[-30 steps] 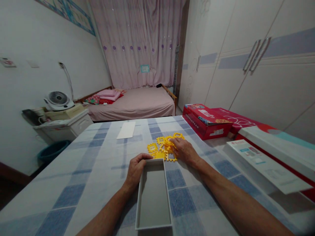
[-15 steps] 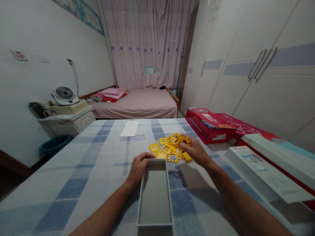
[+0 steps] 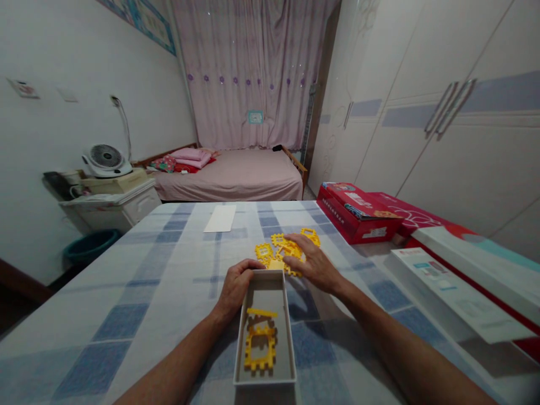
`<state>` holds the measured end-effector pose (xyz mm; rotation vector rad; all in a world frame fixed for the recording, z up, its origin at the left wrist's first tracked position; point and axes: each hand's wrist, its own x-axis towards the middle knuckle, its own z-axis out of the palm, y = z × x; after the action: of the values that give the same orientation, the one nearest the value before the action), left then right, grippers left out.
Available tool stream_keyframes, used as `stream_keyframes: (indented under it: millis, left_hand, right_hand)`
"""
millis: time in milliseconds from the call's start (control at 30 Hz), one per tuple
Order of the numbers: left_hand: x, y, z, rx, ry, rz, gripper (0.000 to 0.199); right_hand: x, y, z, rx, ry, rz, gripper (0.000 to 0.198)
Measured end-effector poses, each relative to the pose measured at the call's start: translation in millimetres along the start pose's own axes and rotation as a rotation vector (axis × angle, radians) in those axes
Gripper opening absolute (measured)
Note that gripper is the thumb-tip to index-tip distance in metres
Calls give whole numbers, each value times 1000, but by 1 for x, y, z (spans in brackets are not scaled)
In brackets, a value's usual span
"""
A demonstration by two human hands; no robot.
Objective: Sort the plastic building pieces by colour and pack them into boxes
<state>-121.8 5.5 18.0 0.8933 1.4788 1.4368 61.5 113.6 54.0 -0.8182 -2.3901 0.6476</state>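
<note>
A shallow pale grey box (image 3: 290, 337) lies lengthwise in front of me, with my left hand (image 3: 234, 287) gripping its far left corner. Inside it rest several yellow toothed plastic pieces (image 3: 260, 367), one a square frame with a wide opening. Just past the box's far end sits a loose pile of yellow toothed plastic pieces (image 3: 264, 251), some with window-like cutouts. My right hand (image 3: 314, 264) reaches over the right side of that pile, its fingers apart and partly covering it. One yellow frame (image 3: 311, 235) shows beyond the fingers.
A blue and white checked cloth (image 3: 169, 315) covers the table. A white card (image 3: 220, 218) lies toward the far edge. Red boxes (image 3: 358, 216) and a white lid-like panel (image 3: 455, 292) line the right side. Beyond stand a bed (image 3: 236, 174) and a fan (image 3: 107, 160).
Yellow pieces now lie in the box, which was bare inside before. My right hand has let go of them and sits further left over the smaller pile. My left hand stays at the box.
</note>
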Motion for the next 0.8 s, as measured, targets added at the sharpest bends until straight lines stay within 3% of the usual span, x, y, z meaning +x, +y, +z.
stream_keyframes:
  millis: [133,300,400,633,800]
  left_hand:
    - [-2,4,1,40,19,15,23]
    - [0,0,-2,54,6,-2,24]
    - [1,-4,-2,48,-7,-2,23]
    - [1,-3,-2,48,2,-11,23]
    - [0,0,-2,69,8,3,23]
  right_hand:
    - [27,45,3,-398,-30,238,74]
    - [46,72,6,-495,-114,411,85]
    - [47,77,9,-483,-127,391,76]
    - [37,69,10,-543,-47,199,44]
    - [35,64,9,-618,-39,189,40]
